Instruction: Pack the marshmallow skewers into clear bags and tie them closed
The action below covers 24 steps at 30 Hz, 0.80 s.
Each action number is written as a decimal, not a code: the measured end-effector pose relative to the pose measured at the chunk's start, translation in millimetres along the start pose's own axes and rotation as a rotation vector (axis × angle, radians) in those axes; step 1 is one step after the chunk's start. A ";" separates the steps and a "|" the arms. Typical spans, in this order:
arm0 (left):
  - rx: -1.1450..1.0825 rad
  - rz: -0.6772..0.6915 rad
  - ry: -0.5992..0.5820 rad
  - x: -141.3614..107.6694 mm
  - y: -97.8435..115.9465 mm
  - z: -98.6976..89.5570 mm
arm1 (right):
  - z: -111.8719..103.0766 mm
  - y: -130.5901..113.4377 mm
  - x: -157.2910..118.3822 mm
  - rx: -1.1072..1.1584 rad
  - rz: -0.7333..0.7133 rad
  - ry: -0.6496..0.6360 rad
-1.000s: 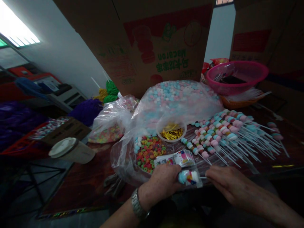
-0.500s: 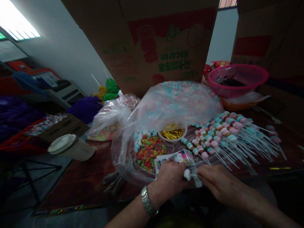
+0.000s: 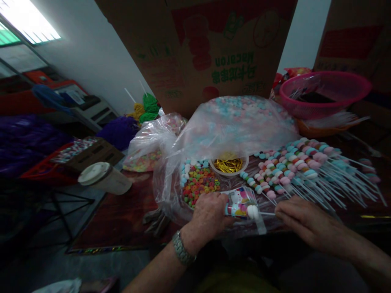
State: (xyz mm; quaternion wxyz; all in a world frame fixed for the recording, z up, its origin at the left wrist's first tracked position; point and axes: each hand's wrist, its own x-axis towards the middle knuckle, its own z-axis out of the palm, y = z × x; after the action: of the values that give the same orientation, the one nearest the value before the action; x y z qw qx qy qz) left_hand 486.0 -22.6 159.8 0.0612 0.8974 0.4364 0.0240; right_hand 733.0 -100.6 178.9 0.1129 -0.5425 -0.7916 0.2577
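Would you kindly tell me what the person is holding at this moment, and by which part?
The left hand holds a printed clear candy bag by its left end; the right hand seems to pinch the white stick coming out of it.

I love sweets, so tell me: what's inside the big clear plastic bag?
The big clear plastic bag holds a heap of small pink, white and blue round candies. Those deep in the pile are hidden, as is what lies beneath the bag.

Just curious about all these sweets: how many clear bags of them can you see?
2: a large bag at centre, a smaller one to its left. More may be hidden.
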 end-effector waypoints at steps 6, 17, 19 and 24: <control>-0.055 0.035 0.057 -1.5 4.3 6.3 | -0.4 3.2 -5.1 0.041 0.003 -0.011; -0.245 0.124 -0.123 2.1 11.4 6.3 | 7.5 -14.1 9.3 -0.240 -0.210 0.139; -0.247 0.121 -0.128 0.1 6.3 6.3 | 7.9 -10.5 5.1 -0.224 -0.204 0.106; 0.013 0.012 0.132 -1.5 1.2 12.3 | 9.2 -5.4 -7.1 -0.045 -0.032 0.009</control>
State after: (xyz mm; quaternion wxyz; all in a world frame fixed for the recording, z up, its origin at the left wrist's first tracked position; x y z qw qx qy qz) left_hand 487.2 -25.7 147.8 0.0262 0.8969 0.4341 0.0807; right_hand 727.1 -111.3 174.8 0.1083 -0.5331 -0.8053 0.2358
